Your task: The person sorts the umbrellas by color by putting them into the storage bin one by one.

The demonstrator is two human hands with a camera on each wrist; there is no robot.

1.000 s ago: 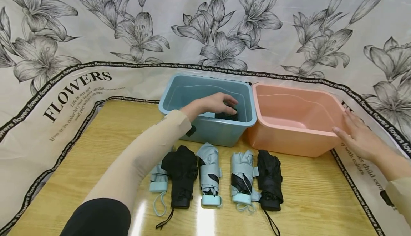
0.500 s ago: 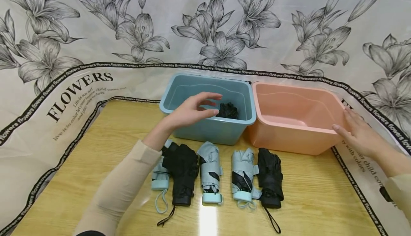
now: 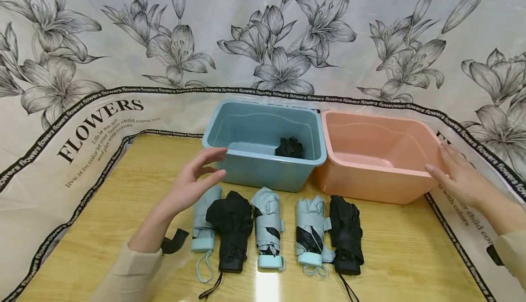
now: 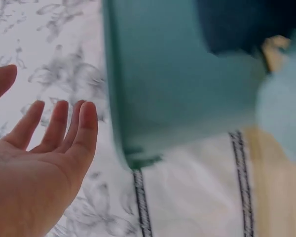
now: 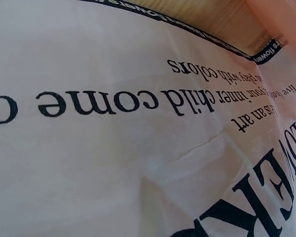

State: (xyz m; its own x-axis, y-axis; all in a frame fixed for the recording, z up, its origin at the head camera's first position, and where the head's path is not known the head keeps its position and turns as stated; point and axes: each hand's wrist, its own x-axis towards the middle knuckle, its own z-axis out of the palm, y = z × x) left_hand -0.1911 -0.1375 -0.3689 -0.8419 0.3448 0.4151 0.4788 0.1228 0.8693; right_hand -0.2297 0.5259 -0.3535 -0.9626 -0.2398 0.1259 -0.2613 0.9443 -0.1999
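Note:
My left hand [image 3: 193, 183] is in the air by the front left corner of the blue bin [image 3: 267, 169], fingers spread and holding nothing. In the left wrist view the same hand [image 4: 49, 153] has its fingers apart beside the blurred bin. A folded black umbrella [image 3: 289, 148] lies inside the bin at its right end. My right hand [image 3: 464, 178] rests on the right rim of the pink bin [image 3: 370, 183], thumb at the front corner. Below my left hand lie a folded light-blue umbrella [image 3: 203, 219] and a folded black umbrella [image 3: 232, 233].
Farther right in the row are two light-blue-and-black folded umbrellas [image 3: 268, 229] and another black one [image 3: 346, 233], wrist straps toward me. The bins stand side by side at the back of the wooden table [image 3: 135, 178], against a flower-printed cloth [image 3: 246, 28].
My left hand has come out of the blue bin and drawn back to the left and toward me, leaving the black umbrella inside. My right hand stays on the pink bin.

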